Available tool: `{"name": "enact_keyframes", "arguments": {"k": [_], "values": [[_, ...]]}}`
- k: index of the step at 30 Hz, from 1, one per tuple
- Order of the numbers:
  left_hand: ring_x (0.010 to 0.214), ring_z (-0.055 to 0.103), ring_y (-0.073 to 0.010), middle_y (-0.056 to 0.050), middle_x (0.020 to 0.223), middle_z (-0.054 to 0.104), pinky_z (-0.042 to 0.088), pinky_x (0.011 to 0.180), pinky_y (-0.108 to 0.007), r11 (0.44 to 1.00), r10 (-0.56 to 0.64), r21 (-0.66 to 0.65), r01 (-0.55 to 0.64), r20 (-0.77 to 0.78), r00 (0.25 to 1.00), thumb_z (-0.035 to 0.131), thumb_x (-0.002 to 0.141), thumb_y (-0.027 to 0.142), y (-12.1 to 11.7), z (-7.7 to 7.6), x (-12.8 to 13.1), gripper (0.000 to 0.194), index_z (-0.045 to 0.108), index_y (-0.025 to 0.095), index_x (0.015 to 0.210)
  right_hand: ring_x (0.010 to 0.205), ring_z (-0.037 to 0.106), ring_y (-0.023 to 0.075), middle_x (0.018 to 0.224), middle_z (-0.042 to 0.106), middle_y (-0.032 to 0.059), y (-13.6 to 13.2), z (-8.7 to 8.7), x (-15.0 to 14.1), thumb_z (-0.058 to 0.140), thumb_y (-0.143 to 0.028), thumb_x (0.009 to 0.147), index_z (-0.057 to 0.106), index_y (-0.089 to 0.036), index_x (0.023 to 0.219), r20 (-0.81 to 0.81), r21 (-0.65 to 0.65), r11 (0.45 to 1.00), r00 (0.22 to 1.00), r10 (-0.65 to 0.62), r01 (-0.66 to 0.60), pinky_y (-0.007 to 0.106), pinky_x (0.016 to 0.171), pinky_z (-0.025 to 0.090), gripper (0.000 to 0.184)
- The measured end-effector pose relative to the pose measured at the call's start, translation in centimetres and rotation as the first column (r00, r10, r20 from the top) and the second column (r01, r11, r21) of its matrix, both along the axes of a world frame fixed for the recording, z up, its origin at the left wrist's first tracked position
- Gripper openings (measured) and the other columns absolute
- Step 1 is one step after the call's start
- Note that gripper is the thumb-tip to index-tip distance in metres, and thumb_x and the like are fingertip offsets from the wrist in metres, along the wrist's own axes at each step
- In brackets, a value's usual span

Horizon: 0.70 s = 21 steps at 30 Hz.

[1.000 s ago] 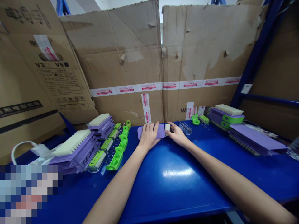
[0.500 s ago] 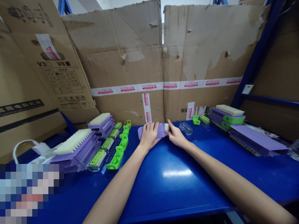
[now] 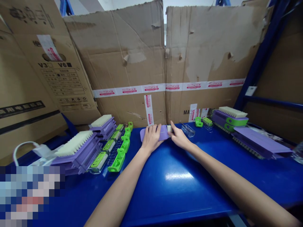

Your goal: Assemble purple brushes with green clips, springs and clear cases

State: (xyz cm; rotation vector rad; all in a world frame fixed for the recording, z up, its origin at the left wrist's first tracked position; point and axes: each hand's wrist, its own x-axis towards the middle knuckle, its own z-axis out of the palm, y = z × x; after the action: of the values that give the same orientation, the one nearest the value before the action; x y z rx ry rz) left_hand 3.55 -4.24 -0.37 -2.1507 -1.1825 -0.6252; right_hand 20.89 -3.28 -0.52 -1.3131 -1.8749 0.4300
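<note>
A flat purple plastic piece [image 3: 163, 133] lies on the blue table [image 3: 175, 186] near the cardboard wall. My left hand [image 3: 151, 139] lies on top of it, fingers stretched forward and pressing it down. My right hand [image 3: 179, 137] pinches a small white cylinder [image 3: 169, 128] against the piece's right end, index finger pointing forward above it.
Purple brush bodies with cream bristles [image 3: 75, 148] and a row of green parts [image 3: 119, 146] lie on the left. A clear plastic part [image 3: 188, 130], green pieces [image 3: 203, 121] and more purple parts [image 3: 255, 140] lie on the right. Cardboard boxes [image 3: 132, 63] wall the back.
My right hand has pushed the white cylinder slightly left, closer against the purple piece's end. The left hand has stayed on the piece.
</note>
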Motion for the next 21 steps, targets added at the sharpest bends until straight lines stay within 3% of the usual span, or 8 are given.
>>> {"name": "enact_keyframes", "arguments": {"k": [8, 13, 21], "values": [[0.101, 0.049, -0.0302, -0.018, 0.115, 0.052, 0.037, 0.09, -0.043, 0.999, -0.027, -0.035, 0.026, -0.027, 0.999, 0.063, 0.076, 0.044, -0.1, 0.0, 0.0, 0.071, 0.039, 0.01, 0.133, 0.106, 0.06, 0.0233, 0.119, 0.063, 0.0094, 0.7, -1.1, 0.9, 0.051, -0.021, 0.082, 0.035, -0.015, 0.141, -0.056, 0.046, 0.997, 0.997, 0.059, -0.056, 0.038, 0.093, 0.044, 0.062], [0.103, 0.049, -0.0303, -0.018, 0.116, 0.051, 0.036, 0.091, -0.042, 0.999, -0.038, -0.037, 0.038, 0.01, 0.999, 0.065, 0.074, 0.045, 0.0, 0.0, 0.1, 0.074, 0.039, 0.008, 0.132, 0.114, 0.056, 0.0253, 0.125, 0.059, 0.009, 0.8, -1.1, 1.0, 0.052, -0.02, 0.081, 0.039, -0.016, 0.14, -0.079, 0.058, 0.996, 0.994, 0.076, -0.071, 0.04, 0.097, 0.042, 0.06], [0.103, 0.049, -0.0299, -0.016, 0.116, 0.052, 0.038, 0.086, -0.04, 0.996, -0.064, -0.061, 0.067, 0.057, 0.996, 0.062, 0.074, 0.05, 0.2, 0.0, 0.1, 0.072, 0.04, 0.012, 0.131, 0.11, 0.058, 0.0247, 0.123, 0.06, 0.0122, 0.2, -0.5, 1.4, 0.049, -0.022, 0.082, 0.039, -0.011, 0.139, -0.025, 0.056, 0.995, 0.997, 0.08, -0.078, 0.04, 0.095, 0.043, 0.059]]}}
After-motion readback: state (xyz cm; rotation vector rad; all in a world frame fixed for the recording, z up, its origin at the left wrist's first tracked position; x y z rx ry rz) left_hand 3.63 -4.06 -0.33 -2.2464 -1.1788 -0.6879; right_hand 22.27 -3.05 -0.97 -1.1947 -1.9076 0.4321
